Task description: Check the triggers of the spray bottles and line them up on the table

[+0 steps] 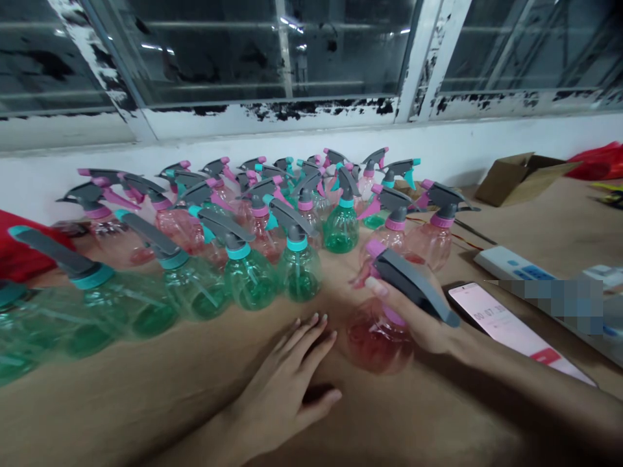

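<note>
My right hand (418, 318) is closed around the neck of a pink spray bottle (379, 344) with a grey and pink trigger head. Some liquid shows in that bottle's clear pink body, which is upright on or just above the table. My left hand (287, 376) lies on the tabletop to the left of it, fingers stretched out and holding nothing. Beyond its fingertips stands a green spray bottle (299, 272) with a teal collar, in a row with other green ones such as this green spray bottle (250, 279).
Behind are several more pink and green spray bottles (341, 227) below a window. To the right, a phone (511, 331) displaying a timer lies beside a white power strip (516, 266). An open cardboard box (518, 178) and red plastic (598, 162) sit further back on the brown table (146, 402).
</note>
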`<state>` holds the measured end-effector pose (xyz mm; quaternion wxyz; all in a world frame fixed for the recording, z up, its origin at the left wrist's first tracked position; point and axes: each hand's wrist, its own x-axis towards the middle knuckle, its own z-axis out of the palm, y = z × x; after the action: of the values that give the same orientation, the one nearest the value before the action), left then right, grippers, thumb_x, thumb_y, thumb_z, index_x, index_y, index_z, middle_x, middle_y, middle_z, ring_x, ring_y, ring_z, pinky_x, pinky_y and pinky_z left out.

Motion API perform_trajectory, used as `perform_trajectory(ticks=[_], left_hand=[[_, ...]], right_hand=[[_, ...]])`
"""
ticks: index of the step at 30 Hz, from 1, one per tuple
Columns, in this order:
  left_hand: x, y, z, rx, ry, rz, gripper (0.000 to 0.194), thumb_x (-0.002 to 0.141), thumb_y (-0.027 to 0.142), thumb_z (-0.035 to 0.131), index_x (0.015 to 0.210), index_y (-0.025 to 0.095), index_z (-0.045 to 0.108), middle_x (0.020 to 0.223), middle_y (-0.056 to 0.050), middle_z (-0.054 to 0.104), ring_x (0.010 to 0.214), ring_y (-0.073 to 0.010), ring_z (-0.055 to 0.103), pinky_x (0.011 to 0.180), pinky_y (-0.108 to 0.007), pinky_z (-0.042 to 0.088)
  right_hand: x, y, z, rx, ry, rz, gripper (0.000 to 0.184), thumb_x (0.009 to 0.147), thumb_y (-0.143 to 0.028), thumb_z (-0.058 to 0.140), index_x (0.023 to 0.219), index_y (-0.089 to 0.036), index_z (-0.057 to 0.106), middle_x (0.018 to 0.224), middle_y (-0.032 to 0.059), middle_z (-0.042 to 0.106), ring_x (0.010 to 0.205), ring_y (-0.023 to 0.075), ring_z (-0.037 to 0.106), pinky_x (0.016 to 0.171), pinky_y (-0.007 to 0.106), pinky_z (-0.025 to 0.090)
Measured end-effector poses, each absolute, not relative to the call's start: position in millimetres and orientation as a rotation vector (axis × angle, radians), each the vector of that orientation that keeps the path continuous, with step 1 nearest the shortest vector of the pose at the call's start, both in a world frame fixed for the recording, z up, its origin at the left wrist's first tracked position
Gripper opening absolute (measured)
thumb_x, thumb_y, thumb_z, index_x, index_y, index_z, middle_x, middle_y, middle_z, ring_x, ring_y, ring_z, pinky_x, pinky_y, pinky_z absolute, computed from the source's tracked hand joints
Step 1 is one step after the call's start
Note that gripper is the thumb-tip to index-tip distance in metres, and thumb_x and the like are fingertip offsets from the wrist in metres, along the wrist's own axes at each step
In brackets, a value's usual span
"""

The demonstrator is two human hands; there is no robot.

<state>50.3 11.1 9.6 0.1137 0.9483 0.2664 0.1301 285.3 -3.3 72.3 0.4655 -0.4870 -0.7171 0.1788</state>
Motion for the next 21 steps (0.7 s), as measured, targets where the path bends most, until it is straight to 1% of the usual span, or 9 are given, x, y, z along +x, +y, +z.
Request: perform_trajectory(ticks=[4,7,9,12,14,17,19,21], left_hand=[[50.7,11.5,8.7,2.791,0.793,0.338,0.062,0.089,0.044,0.055,0.143,0.022,0.033,0.149,-0.009,0.03,0.135,-0.0293,0.03,0.107,-0.049,0.03],[51.0,11.5,8.5,2.789,0.79,0.337,0.061,0.09,0.044,0.054,0.142,0.02,0.034,0.149,-0.009,0.03,0.135,-0.0291,0.03,0.107,-0.049,0.029],[51.0,11.3,8.4,2.778,0.792,0.358,0.06,0.09,0.043,0.055,0.142,0.022,0.035,0.149,-0.009,0.031,0.135,-0.0288,0.03,0.108,-0.048,0.029],[50.9,11.1,8.2,2.769,0.794,0.381,0.058,0.09,0.043,0.055,0.141,0.023,0.037,0.149,-0.007,0.032,0.135,-0.0285,0.031,0.108,-0.048,0.029],[50.9,11.1,7.7,2.77,0.786,0.398,0.058,0.089,0.043,0.056,0.14,0.023,0.038,0.148,-0.007,0.033,0.134,-0.0285,0.031,0.108,-0.048,0.03],[51.1,11.4,7.0,2.769,0.785,0.413,0.057,0.09,0.043,0.055,0.14,0.022,0.038,0.148,-0.007,0.033,0.134,-0.0284,0.031,0.108,-0.048,0.029],[51.4,11.6,7.0,2.769,0.793,0.395,0.057,0.091,0.043,0.054,0.141,0.022,0.036,0.149,-0.007,0.032,0.135,-0.0281,0.031,0.108,-0.048,0.029],[51.7,11.9,7.5,2.778,0.795,0.365,0.057,0.091,0.043,0.053,0.141,0.022,0.036,0.149,-0.007,0.031,0.135,-0.028,0.03,0.108,-0.048,0.029]], right_hand=[[281.1,-2.9,68.4,-1.143,-1.618,0.584,0.011,0.087,-0.037,0.056,0.089,-0.027,0.061,0.082,-0.002,0.068,0.079,0.0175,0.065,0.076,0.032,0.053],[281.7,-3.7,64.8,-1.158,-1.587,0.68,0.014,0.087,-0.036,0.056,0.096,-0.026,0.062,0.09,-0.0002,0.068,0.085,0.0189,0.065,0.082,0.035,0.052],[283.1,-4.1,62.7,-1.19,-1.602,0.708,0.018,0.088,-0.036,0.055,0.1,-0.026,0.062,0.089,0.0013,0.067,0.085,0.0204,0.064,0.084,0.038,0.052],[284.9,-3.8,60.5,-1.24,-1.648,0.691,0.024,0.09,-0.039,0.048,0.104,-0.025,0.062,0.082,0.0026,0.066,0.08,0.0214,0.064,0.077,0.039,0.053],[285.0,-3.4,60.8,-1.248,-1.677,0.69,0.028,0.091,-0.041,0.045,0.106,-0.025,0.062,0.082,0.0033,0.066,0.077,0.0215,0.064,0.073,0.038,0.053],[284.3,-3.3,64.0,-1.24,-1.687,0.681,0.027,0.09,-0.041,0.047,0.106,-0.026,0.062,0.082,0.0028,0.066,0.078,0.0213,0.064,0.076,0.038,0.053],[284.2,-3.6,65.6,-1.225,-1.654,0.653,0.022,0.088,-0.04,0.051,0.101,-0.027,0.062,0.081,0.0018,0.066,0.077,0.0204,0.063,0.077,0.037,0.053],[284.9,-3.6,65.3,-1.23,-1.597,0.609,0.017,0.085,-0.041,0.054,0.092,-0.027,0.062,0.078,0.0008,0.064,0.072,0.0191,0.062,0.072,0.035,0.054]])
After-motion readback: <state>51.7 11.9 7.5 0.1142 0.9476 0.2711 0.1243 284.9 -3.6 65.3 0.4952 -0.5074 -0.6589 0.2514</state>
